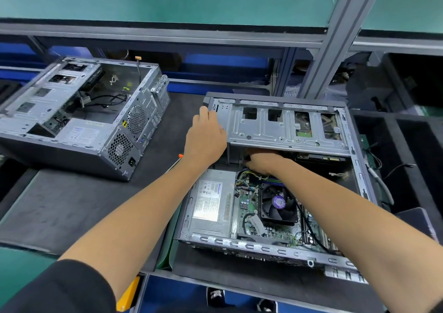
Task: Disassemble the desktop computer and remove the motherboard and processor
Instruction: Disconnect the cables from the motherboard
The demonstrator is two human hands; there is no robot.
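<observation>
Dark matting covers the bench (72,207), with grey rails and a green floor beyond. Near its front edge lies the open case (359,159), on its side. Inside, the motherboard (268,224) sits flat on the case floor, beside the power supply (211,202), with the fan (279,203) on top hiding the processor. At the case's far end the drive cage (285,125) is tilted up. The left hand (206,135) grips the cage's left corner, fingers curled over its edge. The right hand (262,160) reaches under the cage; its fingers are out of sight, so I cannot tell whether they hold anything. Left of the case, an emptied second case (79,118) stands well apart, and a screwdriver (176,160) pokes out behind the left wrist.

I'd judge the board stiff but fragile, light once freed, and still tied down by cables (247,176). Best lifted by its bare edges, never by the fan or the small parts. The cage looks sharp-edged sheet metal, so its folded rim is the place to hold.
</observation>
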